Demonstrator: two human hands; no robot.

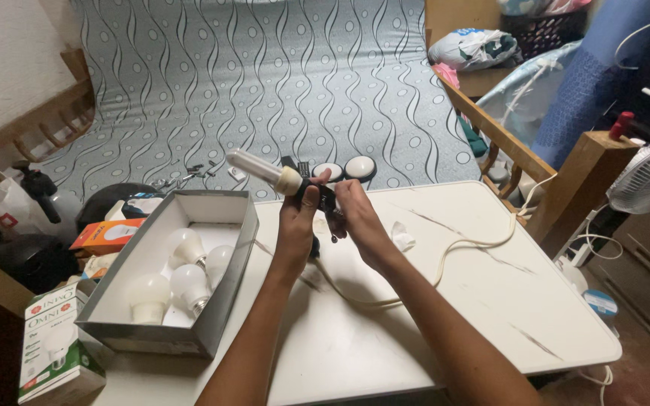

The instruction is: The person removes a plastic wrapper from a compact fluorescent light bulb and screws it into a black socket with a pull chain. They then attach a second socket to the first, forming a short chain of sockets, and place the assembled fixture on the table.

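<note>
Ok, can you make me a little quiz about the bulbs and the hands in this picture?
1. True or false: the grey cardboard box holds round white bulbs.
2. Which hand grips the white tube-shaped lamp?
A. left hand
B. right hand
3. The cream cord lies on the white ____.

Key: 1 true; 2 A; 3 table.

A white compact fluorescent tube bulb (263,170) with a cream base is sitting tilted up-left in a black lamp socket (323,197), whose cream cord (445,256) is trailing right across the white tabletop (430,331).
</note>
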